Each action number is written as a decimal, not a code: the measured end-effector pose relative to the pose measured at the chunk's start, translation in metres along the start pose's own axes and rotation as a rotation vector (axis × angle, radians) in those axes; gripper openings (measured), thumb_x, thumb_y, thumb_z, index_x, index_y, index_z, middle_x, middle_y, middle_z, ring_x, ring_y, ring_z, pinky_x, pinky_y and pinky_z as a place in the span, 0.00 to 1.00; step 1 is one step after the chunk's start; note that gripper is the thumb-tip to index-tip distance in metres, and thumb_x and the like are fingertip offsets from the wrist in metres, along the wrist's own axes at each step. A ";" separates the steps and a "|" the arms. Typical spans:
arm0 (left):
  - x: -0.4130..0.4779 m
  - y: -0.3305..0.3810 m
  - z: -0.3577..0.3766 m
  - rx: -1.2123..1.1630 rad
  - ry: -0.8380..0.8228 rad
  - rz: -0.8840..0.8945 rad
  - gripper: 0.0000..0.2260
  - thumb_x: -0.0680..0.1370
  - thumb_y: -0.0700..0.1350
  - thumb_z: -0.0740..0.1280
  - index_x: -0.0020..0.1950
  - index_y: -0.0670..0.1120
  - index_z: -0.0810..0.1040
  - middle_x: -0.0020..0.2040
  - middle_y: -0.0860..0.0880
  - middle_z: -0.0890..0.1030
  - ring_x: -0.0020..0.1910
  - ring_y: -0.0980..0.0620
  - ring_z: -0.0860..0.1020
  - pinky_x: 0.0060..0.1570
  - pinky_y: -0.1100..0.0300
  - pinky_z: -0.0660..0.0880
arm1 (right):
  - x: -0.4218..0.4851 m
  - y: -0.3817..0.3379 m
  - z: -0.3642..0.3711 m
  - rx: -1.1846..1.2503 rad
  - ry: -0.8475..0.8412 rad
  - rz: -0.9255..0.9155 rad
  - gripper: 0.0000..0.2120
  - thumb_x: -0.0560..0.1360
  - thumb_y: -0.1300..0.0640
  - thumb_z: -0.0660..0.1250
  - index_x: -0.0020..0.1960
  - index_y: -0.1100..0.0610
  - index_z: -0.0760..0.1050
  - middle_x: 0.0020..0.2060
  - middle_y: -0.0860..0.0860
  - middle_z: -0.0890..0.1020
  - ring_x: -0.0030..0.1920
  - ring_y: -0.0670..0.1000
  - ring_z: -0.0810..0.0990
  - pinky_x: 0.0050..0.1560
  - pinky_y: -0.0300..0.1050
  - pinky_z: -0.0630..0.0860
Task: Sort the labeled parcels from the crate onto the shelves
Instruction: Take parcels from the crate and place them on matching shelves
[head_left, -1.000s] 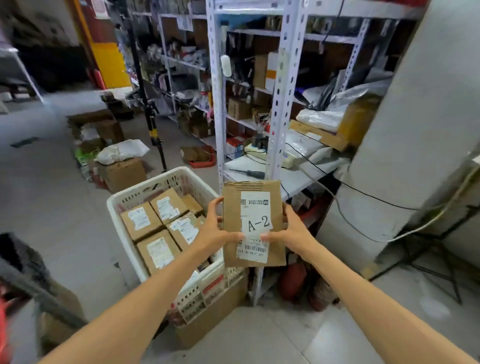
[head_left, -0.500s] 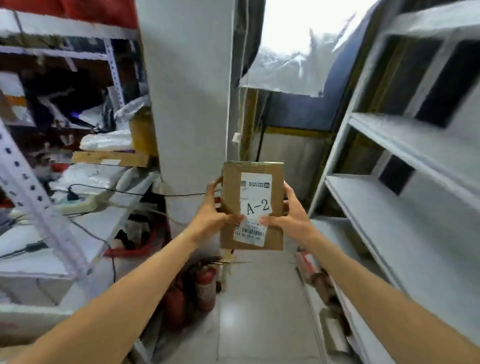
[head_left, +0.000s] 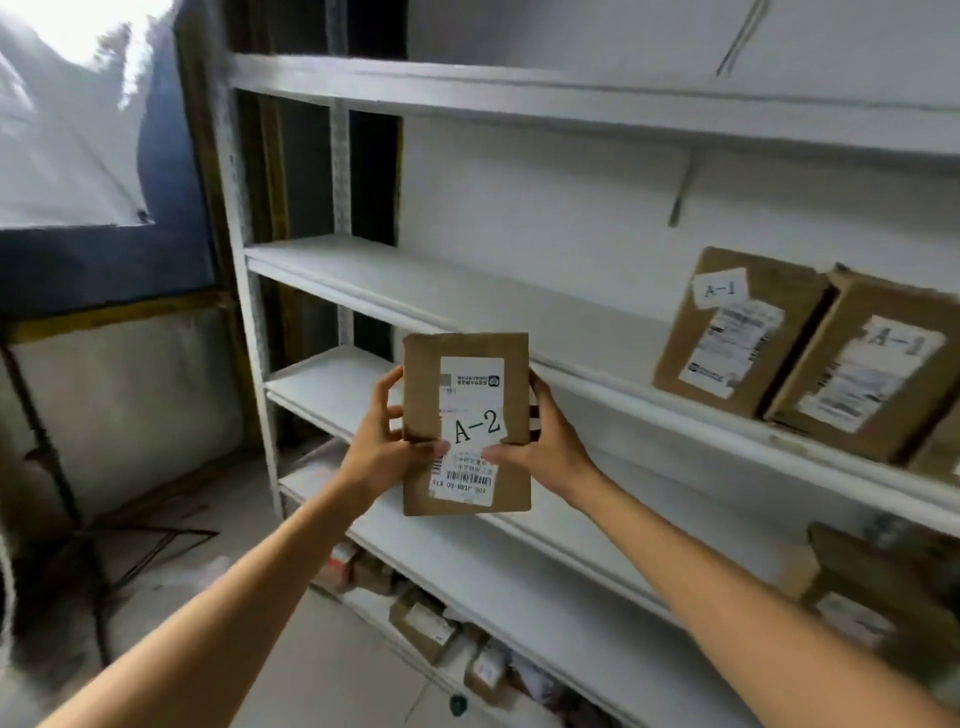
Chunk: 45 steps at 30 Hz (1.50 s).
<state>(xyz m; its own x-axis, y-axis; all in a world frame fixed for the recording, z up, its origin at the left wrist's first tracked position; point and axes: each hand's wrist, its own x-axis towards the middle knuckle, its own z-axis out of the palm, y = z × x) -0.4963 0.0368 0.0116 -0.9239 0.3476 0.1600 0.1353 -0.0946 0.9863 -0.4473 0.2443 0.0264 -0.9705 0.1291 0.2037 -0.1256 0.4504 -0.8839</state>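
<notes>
While hands (head_left: 382, 454) (head_left: 545, 449) grip A-2 parcel (head_left: 467, 405), blurred lowest boxes (head_left: 423, 629) perhaps labelled.

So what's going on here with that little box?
A person is sorting parcels. The left hand and right hand grip the sides of a small cardboard A-2 parcel, held upright in front of the white shelves. It is not on a shelf yet. An A-1 parcel and a second A-1 parcel stand on a shelf further right.
</notes>
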 end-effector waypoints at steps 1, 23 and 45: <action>0.006 -0.005 0.015 -0.010 -0.038 -0.012 0.42 0.67 0.28 0.74 0.71 0.59 0.62 0.57 0.44 0.75 0.45 0.51 0.84 0.35 0.58 0.80 | -0.008 0.008 -0.013 -0.009 0.040 0.026 0.51 0.63 0.61 0.80 0.75 0.42 0.53 0.52 0.41 0.76 0.52 0.42 0.76 0.46 0.35 0.75; 0.064 -0.166 0.296 0.121 -0.387 -0.387 0.26 0.70 0.43 0.73 0.65 0.40 0.68 0.61 0.41 0.77 0.57 0.43 0.78 0.51 0.50 0.76 | -0.099 0.249 -0.190 -0.058 0.482 0.524 0.32 0.64 0.62 0.79 0.62 0.51 0.66 0.53 0.48 0.78 0.55 0.51 0.78 0.44 0.39 0.77; 0.117 -0.216 0.422 0.154 -0.496 -0.434 0.23 0.79 0.52 0.63 0.69 0.41 0.62 0.63 0.39 0.75 0.57 0.43 0.78 0.47 0.52 0.78 | -0.080 0.284 -0.273 -0.874 0.072 0.348 0.26 0.71 0.70 0.68 0.67 0.57 0.67 0.61 0.53 0.65 0.55 0.50 0.69 0.46 0.36 0.73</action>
<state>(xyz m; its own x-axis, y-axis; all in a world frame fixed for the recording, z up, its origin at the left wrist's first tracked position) -0.4825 0.4915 -0.1661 -0.6372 0.7146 -0.2885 -0.1274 0.2715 0.9540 -0.3491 0.6031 -0.1262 -0.9057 0.4221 0.0390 0.3960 0.8754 -0.2772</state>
